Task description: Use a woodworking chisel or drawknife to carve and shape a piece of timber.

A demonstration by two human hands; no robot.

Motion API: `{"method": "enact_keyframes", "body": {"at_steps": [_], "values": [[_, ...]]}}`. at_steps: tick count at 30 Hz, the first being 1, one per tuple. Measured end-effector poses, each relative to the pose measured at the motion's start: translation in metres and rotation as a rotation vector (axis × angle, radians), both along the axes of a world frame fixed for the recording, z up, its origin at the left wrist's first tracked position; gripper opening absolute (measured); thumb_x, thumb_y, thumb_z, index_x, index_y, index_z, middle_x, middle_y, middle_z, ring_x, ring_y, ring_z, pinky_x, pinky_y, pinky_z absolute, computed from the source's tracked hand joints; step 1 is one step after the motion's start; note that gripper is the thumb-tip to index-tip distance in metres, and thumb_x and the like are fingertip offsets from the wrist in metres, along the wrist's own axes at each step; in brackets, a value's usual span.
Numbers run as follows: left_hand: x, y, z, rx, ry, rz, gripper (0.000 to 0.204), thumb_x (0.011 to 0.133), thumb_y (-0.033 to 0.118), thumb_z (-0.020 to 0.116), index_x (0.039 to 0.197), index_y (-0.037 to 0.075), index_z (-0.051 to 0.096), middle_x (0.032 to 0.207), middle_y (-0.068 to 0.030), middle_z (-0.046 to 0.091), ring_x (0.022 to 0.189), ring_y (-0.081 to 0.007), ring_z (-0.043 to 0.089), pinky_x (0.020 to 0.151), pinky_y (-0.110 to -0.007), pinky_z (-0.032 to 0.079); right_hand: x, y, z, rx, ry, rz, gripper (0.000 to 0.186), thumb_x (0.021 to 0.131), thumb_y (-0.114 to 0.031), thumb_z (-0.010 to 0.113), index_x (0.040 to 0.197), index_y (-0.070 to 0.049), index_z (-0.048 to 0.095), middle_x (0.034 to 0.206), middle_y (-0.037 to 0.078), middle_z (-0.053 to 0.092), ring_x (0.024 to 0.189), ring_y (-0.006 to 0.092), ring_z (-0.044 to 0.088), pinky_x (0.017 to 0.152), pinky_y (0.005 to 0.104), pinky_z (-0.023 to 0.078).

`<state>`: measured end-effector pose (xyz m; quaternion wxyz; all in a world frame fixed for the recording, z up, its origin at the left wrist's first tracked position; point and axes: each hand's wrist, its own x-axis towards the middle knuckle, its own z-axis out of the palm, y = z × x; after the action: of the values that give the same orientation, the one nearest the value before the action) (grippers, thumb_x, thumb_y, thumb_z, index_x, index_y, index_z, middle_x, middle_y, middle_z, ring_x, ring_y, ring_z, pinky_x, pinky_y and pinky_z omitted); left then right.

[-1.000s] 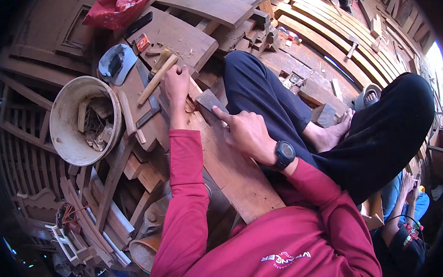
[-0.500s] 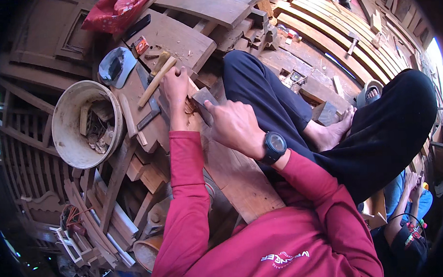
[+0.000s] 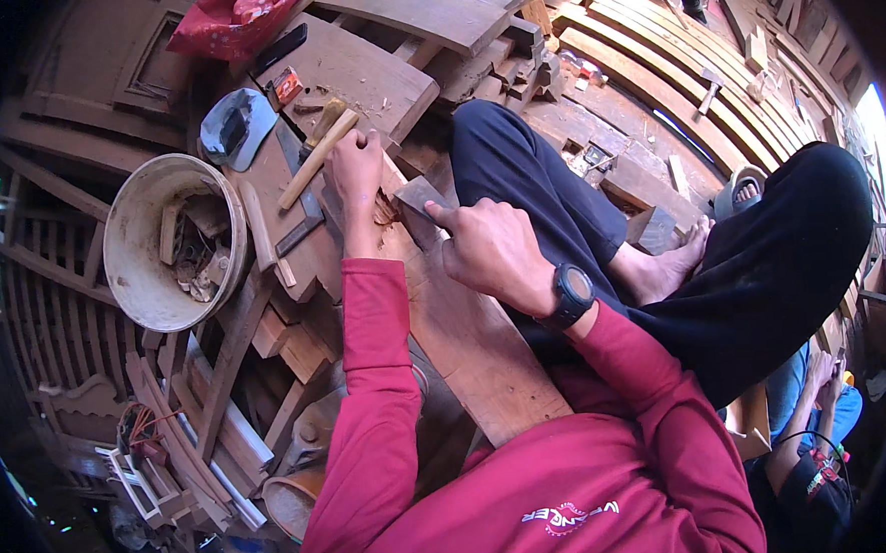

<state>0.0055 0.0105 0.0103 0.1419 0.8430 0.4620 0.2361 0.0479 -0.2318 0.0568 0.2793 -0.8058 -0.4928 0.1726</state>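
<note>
A long wooden board (image 3: 488, 364) runs from my torso up between my forearms, with a splintered, reddish hollow near its far end. My left hand (image 3: 355, 171) is closed at that far end, gripping the board. My right hand (image 3: 492, 249) grips a flat grey-brown block (image 3: 417, 203), thumb along it, pressed on the board beside the hollow. A wooden-handled tool (image 3: 312, 168) lies just left of my left hand, near a dark metal square (image 3: 299, 236).
A white bucket (image 3: 119, 243) with scraps, a cap (image 3: 238, 127) and a red bag (image 3: 224, 23) are left and above. My legs (image 3: 763, 260) are crossed at right. Planks (image 3: 652, 55) and a hammer (image 3: 706, 97) lie beyond. A co-worker's hands (image 3: 824, 377) show at lower right.
My right hand shifted slightly up and left along the board with the block, then back to the right. My left hand stayed about where it was.
</note>
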Motion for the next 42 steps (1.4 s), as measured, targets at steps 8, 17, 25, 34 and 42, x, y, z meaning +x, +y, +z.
{"method": "enact_keyframes", "body": {"at_steps": [8, 17, 25, 34, 42], "values": [[-0.001, 0.002, -0.002, -0.011, -0.004, -0.008, 0.043, 0.088, 0.042, 0.067, 0.076, 0.001, 0.063, 0.074, -0.0215, 0.065, 0.074, -0.0413, 0.065, 0.071, -0.047, 0.049, -0.002, -0.001, -0.003, 0.064, -0.021, -0.013, 0.049, 0.084, -0.016, 0.058, 0.132, -0.018, 0.067, 0.07, 0.023, 0.064, 0.067, 0.0401, 0.065, 0.061, 0.0505, 0.05], [0.0, 0.001, 0.0, 0.024, 0.059, 0.015, 0.043, 0.089, 0.043, 0.066, 0.076, 0.003, 0.064, 0.075, -0.0208, 0.066, 0.077, -0.0407, 0.066, 0.073, -0.048, 0.049, 0.004, 0.001, -0.005, 0.068, 0.041, -0.042, 0.045, 0.082, -0.016, 0.059, 0.125, -0.018, 0.072, 0.072, 0.026, 0.065, 0.067, 0.0428, 0.066, 0.063, 0.0516, 0.053], [0.002, 0.0, -0.001, 0.01, 0.044, 0.012, 0.042, 0.088, 0.043, 0.066, 0.077, 0.002, 0.064, 0.075, -0.0219, 0.066, 0.077, -0.0421, 0.065, 0.073, -0.048, 0.049, 0.008, -0.001, 0.001, 0.036, 0.07, -0.018, 0.051, 0.078, -0.013, 0.058, 0.127, -0.02, 0.071, 0.072, 0.026, 0.065, 0.067, 0.0421, 0.066, 0.066, 0.0509, 0.054], [-0.001, 0.0, -0.001, 0.014, 0.033, 0.015, 0.044, 0.089, 0.043, 0.066, 0.076, 0.002, 0.065, 0.076, -0.0233, 0.066, 0.079, -0.0424, 0.066, 0.072, -0.048, 0.049, 0.002, -0.002, 0.012, -0.024, 0.072, 0.004, 0.049, 0.082, -0.015, 0.058, 0.13, -0.021, 0.069, 0.075, 0.025, 0.066, 0.071, 0.0408, 0.066, 0.063, 0.0513, 0.051], [0.0, -0.001, -0.001, 0.021, 0.042, 0.002, 0.044, 0.089, 0.044, 0.066, 0.076, 0.001, 0.064, 0.073, -0.023, 0.065, 0.077, -0.0427, 0.065, 0.071, -0.048, 0.049, 0.002, 0.002, -0.006, 0.094, 0.007, -0.045, 0.048, 0.081, -0.015, 0.058, 0.126, -0.02, 0.071, 0.072, 0.026, 0.065, 0.066, 0.0431, 0.065, 0.062, 0.0512, 0.052]]}}
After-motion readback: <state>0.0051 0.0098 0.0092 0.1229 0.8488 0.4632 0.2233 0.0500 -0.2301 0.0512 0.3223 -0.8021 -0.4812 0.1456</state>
